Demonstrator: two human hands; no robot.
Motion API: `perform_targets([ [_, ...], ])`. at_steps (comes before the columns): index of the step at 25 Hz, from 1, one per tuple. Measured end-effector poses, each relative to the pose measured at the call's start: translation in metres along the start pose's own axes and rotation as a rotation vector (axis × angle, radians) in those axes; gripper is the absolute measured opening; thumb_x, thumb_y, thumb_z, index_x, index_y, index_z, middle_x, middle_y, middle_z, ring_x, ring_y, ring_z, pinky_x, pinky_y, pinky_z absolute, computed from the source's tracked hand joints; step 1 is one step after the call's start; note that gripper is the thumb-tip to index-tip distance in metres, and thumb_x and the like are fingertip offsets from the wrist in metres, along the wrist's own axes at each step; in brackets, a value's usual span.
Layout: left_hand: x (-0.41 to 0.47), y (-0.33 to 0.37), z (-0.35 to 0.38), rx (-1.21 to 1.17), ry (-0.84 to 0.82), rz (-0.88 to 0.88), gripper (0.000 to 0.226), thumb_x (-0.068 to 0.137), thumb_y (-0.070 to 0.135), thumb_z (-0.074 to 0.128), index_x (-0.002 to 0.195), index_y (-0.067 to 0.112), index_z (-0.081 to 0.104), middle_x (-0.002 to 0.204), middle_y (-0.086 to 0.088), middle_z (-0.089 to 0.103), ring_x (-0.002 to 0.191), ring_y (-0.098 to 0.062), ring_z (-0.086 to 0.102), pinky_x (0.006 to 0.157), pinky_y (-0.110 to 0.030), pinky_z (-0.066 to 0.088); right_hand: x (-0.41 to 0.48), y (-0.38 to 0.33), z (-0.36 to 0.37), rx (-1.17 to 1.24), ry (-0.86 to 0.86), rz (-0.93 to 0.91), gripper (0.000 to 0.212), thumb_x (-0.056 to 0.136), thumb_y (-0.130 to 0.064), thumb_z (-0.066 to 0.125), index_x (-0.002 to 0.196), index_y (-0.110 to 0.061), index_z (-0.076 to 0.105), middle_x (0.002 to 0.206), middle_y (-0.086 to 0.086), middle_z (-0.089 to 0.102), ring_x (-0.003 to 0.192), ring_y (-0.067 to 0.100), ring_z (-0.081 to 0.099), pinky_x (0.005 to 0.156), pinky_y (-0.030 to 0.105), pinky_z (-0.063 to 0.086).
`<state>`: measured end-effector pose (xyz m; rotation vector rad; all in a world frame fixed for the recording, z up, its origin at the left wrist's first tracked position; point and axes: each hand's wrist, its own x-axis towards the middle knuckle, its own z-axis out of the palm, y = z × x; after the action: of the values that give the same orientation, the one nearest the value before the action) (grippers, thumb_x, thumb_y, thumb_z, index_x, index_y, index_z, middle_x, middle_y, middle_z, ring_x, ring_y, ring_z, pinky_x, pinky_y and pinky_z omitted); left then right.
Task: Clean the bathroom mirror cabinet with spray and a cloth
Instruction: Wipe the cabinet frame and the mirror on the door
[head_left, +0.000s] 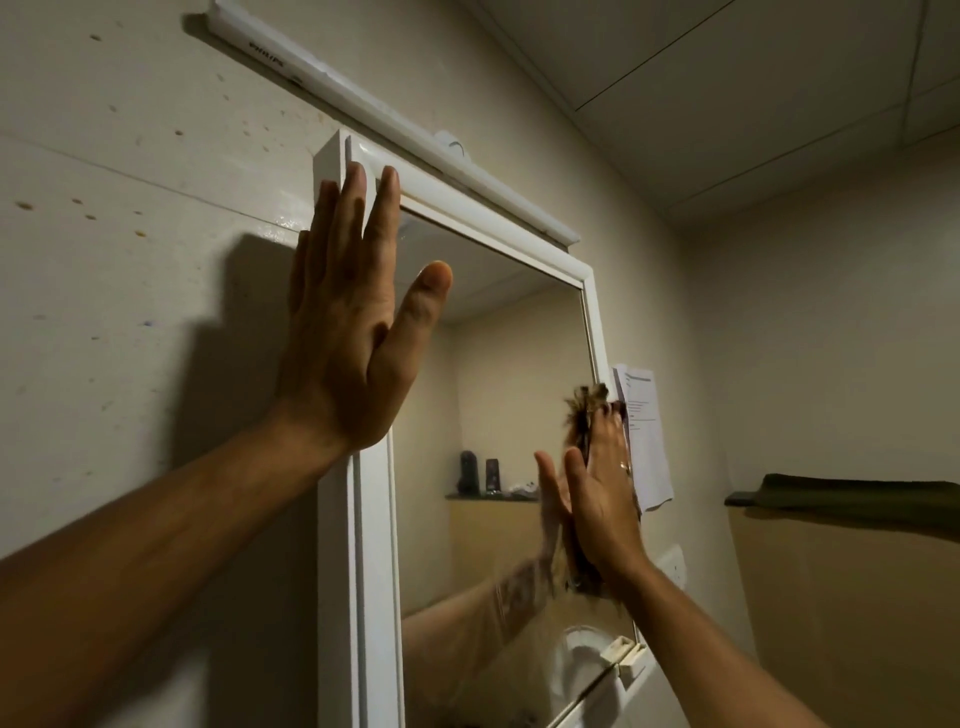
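head view: the left hand (348, 332) lies flat on the top left corner of the white cabinet (371, 571), fingers (384, 208) straight, holding nothing. the right hand (602, 499) presses a dark cloth (584, 408) against the mirror (493, 364) near its right edge, fingers straight but blurred. a light bar (363, 104) sits above, and a paper (647, 431) hangs just beside the frame.

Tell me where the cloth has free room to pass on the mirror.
Free: the middle glass between the left hand and the right hand pressing the cloth, and the lower-left glass. Crowded: the top-left corner under the left hand; the right edge by the paper.
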<state>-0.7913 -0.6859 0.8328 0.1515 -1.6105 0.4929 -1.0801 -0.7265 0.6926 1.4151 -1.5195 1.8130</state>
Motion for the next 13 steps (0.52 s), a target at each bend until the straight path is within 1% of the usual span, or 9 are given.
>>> perform_targets([
  [2,0.001,0.000,0.000,0.008,0.000,0.000,0.079,0.102,0.064,0.018,0.165,0.019,0.009,0.173,-0.005,0.000,0.159,-0.019,-0.006,0.127,-0.054,0.004,-0.031,-0.008,0.003,0.000,-0.025,0.064,0.102,0.079,-0.098,0.007,0.162,-0.042,-0.011,0.171,-0.017,-0.015,0.157,0.006,-0.012,0.128,0.057,0.007],
  [4,0.003,0.000,-0.002,0.027,0.001,0.002,0.080,0.101,0.066,0.015,0.165,0.018,0.009,0.173,-0.006,0.001,0.160,-0.020,-0.005,0.127,-0.054,0.006,-0.039,-0.043,0.007,0.018,-0.049,0.054,0.105,0.077,-0.099,0.006,0.161,-0.039,-0.015,0.170,-0.014,-0.020,0.156,0.006,-0.018,0.129,0.055,0.003],
  [5,0.004,0.001,-0.002,0.033,0.001,0.002,0.081,0.101,0.067,0.015,0.165,0.018,0.009,0.173,-0.006,0.001,0.160,-0.021,-0.004,0.127,-0.054,0.006,-0.039,-0.068,0.009,0.009,-0.054,0.000,0.106,0.079,-0.097,0.005,0.163,-0.034,-0.014,0.170,-0.012,-0.021,0.156,0.007,-0.020,0.129,0.053,0.001],
  [7,0.004,0.000,-0.001,0.026,-0.001,0.011,0.080,0.102,0.065,0.016,0.165,0.017,0.009,0.173,-0.007,0.002,0.160,-0.022,-0.003,0.126,-0.054,0.006,-0.040,-0.121,0.016,-0.019,-0.039,-0.171,0.105,0.085,-0.091,0.004,0.165,-0.025,-0.009,0.171,-0.006,-0.021,0.156,0.008,-0.021,0.129,0.050,-0.001],
  [9,0.004,-0.001,-0.001,0.011,-0.004,0.014,0.078,0.102,0.063,0.016,0.165,0.017,0.008,0.173,-0.007,0.001,0.160,-0.022,-0.004,0.126,-0.055,0.005,-0.056,-0.161,0.023,-0.059,-0.037,-0.318,0.100,0.091,-0.085,0.003,0.166,-0.020,-0.006,0.172,-0.002,-0.018,0.158,0.012,-0.019,0.129,0.052,0.001],
  [11,0.006,0.000,-0.005,0.005,-0.006,0.011,0.077,0.102,0.061,0.016,0.165,0.017,0.007,0.173,-0.008,0.000,0.160,-0.024,-0.005,0.126,-0.056,0.005,-0.089,-0.177,0.026,-0.068,-0.071,-0.411,0.099,0.092,-0.082,0.001,0.166,-0.016,-0.005,0.173,0.000,-0.016,0.159,0.017,-0.016,0.128,0.056,0.004],
  [13,0.004,0.004,-0.007,0.006,-0.011,-0.001,0.077,0.102,0.060,0.016,0.165,0.016,0.007,0.173,-0.010,0.000,0.160,-0.025,-0.005,0.125,-0.057,0.005,-0.129,-0.176,0.024,-0.052,-0.125,-0.470,0.100,0.093,-0.080,0.001,0.166,-0.012,-0.003,0.173,0.003,-0.014,0.160,0.022,-0.013,0.128,0.056,0.004],
])
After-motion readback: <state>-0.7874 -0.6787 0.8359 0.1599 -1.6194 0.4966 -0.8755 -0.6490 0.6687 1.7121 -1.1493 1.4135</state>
